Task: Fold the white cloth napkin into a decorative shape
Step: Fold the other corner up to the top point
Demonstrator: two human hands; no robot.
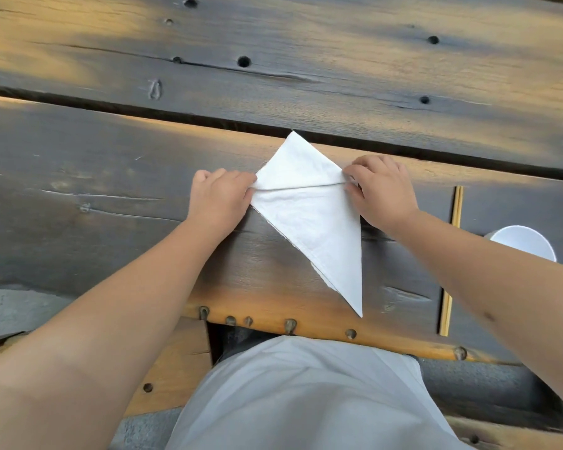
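Napkin (309, 219) pinched between hands' grips

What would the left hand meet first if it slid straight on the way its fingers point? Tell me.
The left hand points rightward along the napkin's fold line, its fingertips already on the cloth's left corner. Going on, it would cross the napkin and probably meet the right hand at the opposite corner.

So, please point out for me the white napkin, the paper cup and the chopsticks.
white napkin (316, 219): head view, on its flat lower panel.
paper cup (522, 241): head view, inside its white opening.
chopsticks (456, 209): head view, on the upper part of the pair.
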